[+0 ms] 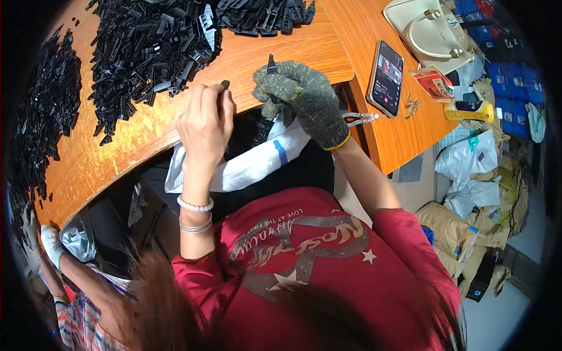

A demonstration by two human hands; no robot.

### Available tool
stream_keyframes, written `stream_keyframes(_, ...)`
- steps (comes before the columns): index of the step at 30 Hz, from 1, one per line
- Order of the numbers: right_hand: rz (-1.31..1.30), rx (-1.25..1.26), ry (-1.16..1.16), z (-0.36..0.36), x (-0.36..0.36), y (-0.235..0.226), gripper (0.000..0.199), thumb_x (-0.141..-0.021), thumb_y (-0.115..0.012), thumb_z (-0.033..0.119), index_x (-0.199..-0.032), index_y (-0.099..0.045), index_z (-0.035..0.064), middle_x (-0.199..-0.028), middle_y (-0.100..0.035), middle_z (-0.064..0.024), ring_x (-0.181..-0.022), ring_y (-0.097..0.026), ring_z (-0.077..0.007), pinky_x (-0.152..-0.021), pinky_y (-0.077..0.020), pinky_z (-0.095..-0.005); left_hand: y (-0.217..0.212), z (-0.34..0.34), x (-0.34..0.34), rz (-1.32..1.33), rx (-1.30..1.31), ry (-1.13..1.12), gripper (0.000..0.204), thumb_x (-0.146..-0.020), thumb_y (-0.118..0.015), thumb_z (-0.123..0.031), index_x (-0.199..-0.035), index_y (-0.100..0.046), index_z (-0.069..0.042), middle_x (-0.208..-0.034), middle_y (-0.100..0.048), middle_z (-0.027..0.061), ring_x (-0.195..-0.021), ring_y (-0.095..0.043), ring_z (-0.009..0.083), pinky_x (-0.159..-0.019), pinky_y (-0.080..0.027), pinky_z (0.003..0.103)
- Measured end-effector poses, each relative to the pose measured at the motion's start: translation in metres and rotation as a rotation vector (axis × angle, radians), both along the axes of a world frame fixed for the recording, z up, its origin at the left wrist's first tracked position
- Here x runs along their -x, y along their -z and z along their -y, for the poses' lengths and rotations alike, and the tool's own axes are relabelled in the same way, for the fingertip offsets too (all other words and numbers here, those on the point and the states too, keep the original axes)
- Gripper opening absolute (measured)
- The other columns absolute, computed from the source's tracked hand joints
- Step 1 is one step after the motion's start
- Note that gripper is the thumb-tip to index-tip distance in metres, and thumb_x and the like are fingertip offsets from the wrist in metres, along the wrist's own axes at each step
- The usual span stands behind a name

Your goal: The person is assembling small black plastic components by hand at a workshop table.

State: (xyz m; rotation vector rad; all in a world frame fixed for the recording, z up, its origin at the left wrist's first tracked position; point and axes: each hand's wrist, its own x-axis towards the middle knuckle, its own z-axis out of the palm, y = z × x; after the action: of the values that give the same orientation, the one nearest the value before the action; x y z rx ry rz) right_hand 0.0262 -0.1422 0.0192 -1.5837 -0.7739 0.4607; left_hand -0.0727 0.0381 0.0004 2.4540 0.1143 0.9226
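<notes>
My left hand (202, 120), bare with bracelets at the wrist, is closed with a small black plastic piece (225, 85) pinched at its fingertips. Close to its right, my right hand (301, 96) wears a grey-green knitted glove with a yellow cuff edge. Its fingers are curled round a black wedge-shaped plastic piece (271, 65), whose pointed end sticks up. Both hands are at the table's near edge, over a white bag (252, 172) in my lap. Black parts (257, 130) show in the bag's mouth, partly hidden by the glove.
A large heap of black plastic parts (146, 52) covers the wooden table (132, 143), with more heaps beside it. To the right are a phone (386, 79), a cream handbag (427, 32), a yellow bottle (471, 111) and metal pliers (360, 119). Another person's gloved hand (52, 243) is at left.
</notes>
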Motion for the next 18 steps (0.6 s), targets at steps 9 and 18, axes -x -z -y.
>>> stream_keyframes(9, 0.669, 0.079, 0.056, -0.005, -0.004, 0.002, 0.024, -0.084, -0.059, 0.010, -0.105, -0.069, 0.0051, -0.101, -0.066, -0.0142, -0.085, -0.067, -0.0240, -0.071, -0.0556, -0.0330, 0.000, -0.003, -0.010, -0.099, 0.079, -0.139, 0.011, -0.086, -0.064, -0.012, -0.085, -0.059, -0.003, -0.078, -0.060, 0.0127, -0.061, -0.060, 0.0335, -0.055, -0.046, 0.040)
stream_keyframes(18, 0.858, 0.233, 0.086, -0.003, -0.004, 0.004, 0.030, -0.077, -0.063, 0.009, -0.106, -0.069, 0.0111, -0.111, -0.066, -0.0101, -0.098, -0.064, -0.0275, -0.085, -0.0523, -0.0402, -0.007, -0.001, -0.005, -0.170, 0.067, -0.061, 0.021, -0.083, -0.071, -0.017, -0.094, -0.058, -0.004, -0.082, -0.060, 0.0114, -0.067, -0.061, 0.0328, -0.058, -0.048, 0.040)
